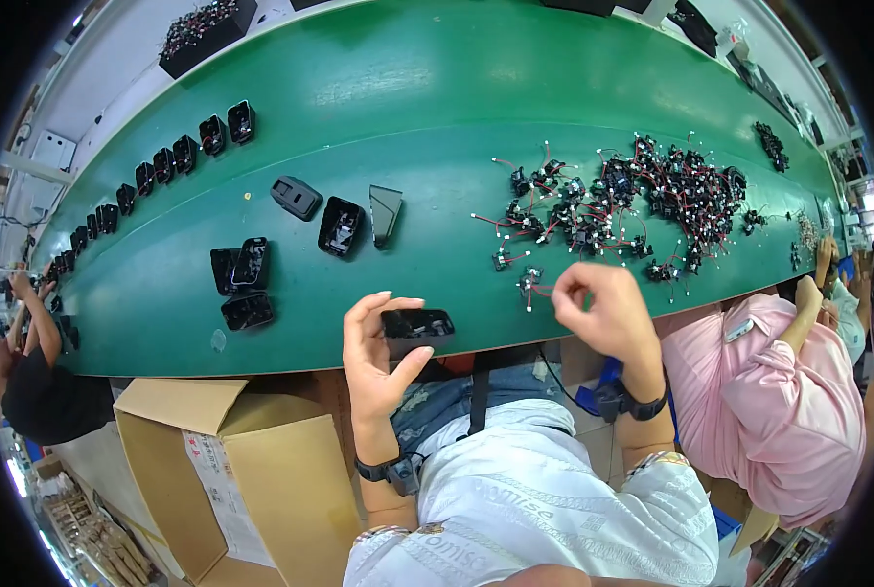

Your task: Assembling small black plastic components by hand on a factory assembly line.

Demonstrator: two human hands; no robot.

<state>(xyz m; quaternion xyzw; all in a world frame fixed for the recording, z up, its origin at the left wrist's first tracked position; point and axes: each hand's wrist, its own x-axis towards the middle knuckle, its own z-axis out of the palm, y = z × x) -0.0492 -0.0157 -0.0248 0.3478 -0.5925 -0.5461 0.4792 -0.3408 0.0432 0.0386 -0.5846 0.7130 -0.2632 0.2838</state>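
My left hand (367,354) grips a black, box-shaped plastic housing (419,335) by its sides, thumb near me and fingers behind, just over the table's near edge. To the right, my right hand (605,311) is closed in a pinch at the red wire of a small black part with white connectors (530,283). That part appears to rest on the green table (437,264). Beyond the right hand spreads a heap of similar wired parts (687,191). Ahead of my left hand are an open housing (341,227), a closed dark one (296,198) and a grey-green wedge-shaped piece (384,215).
Several housings (246,269) cluster at left, and a curved row of them (184,154) runs along the far left. An open cardboard box (285,479) stands below the near edge. A person in pink (760,391) sits at right; another person in black (50,382) works at far left.
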